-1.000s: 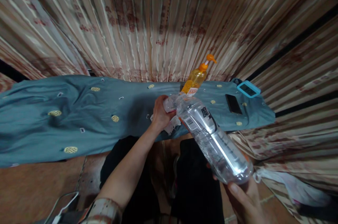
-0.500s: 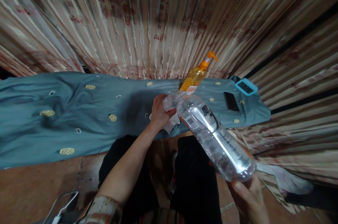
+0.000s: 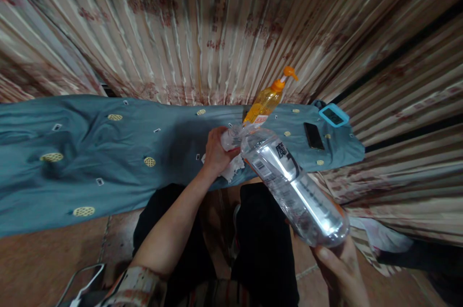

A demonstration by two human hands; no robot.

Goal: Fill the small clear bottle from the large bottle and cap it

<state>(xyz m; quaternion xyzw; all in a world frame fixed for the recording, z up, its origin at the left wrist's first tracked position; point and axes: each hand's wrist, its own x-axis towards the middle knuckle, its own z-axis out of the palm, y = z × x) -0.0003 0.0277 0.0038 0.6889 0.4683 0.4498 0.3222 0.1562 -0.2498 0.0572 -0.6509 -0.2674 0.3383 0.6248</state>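
Note:
A large clear plastic bottle (image 3: pixel 289 186) with a dark printed label lies tilted, its neck pointing away from me. My right hand (image 3: pixel 340 268) grips its base at the lower right. My left hand (image 3: pixel 217 152) is closed around the bottle's neck, with a crumpled white tissue (image 3: pixel 231 172) bunched under the fingers. An orange pump bottle (image 3: pixel 265 102) stands upright just behind the neck, on the blue-green cloth (image 3: pixel 108 152) covering the table.
A dark phone (image 3: pixel 313 135) and a small device with a light-blue frame (image 3: pixel 333 115) lie on the cloth at the right. Striped curtains (image 3: pixel 217 32) hang behind and to the right. A white cable (image 3: pixel 81 283) lies on the brown floor, lower left.
The bottle and both hands keep nearly the same pose. The view has shifted slightly, so the table and its things sit a little further left in the picture.

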